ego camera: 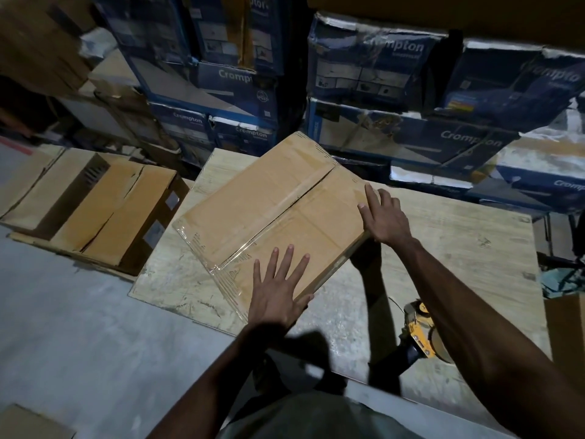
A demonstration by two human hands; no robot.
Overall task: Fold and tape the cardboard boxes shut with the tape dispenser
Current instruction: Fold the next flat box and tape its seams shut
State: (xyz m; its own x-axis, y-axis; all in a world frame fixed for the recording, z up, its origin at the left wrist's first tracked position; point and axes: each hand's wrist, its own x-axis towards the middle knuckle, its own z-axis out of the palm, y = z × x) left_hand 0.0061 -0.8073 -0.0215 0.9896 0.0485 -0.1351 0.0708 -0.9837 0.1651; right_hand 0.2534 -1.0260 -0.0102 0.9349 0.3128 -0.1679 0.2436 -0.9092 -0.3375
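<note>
A brown cardboard box (pixel 269 204) lies on the wooden worktable (pixel 449 248), turned at an angle, its top flaps closed and clear tape running along the centre seam. My left hand (pixel 278 286) rests flat on the box's near corner, fingers spread. My right hand (pixel 384 217) lies on the box's right edge, fingers apart and reaching over the top. The yellow tape dispenser (pixel 419 331) lies on the table near the front, partly hidden behind my right forearm; neither hand touches it.
Brown cardboard boxes (pixel 95 207) sit on the floor to the left of the table. Stacks of blue printed cartons (pixel 411 99) stand right behind the table. Another brown box edge (pixel 566 337) shows at the right. Grey concrete floor (pixel 72 327) lies at the left front.
</note>
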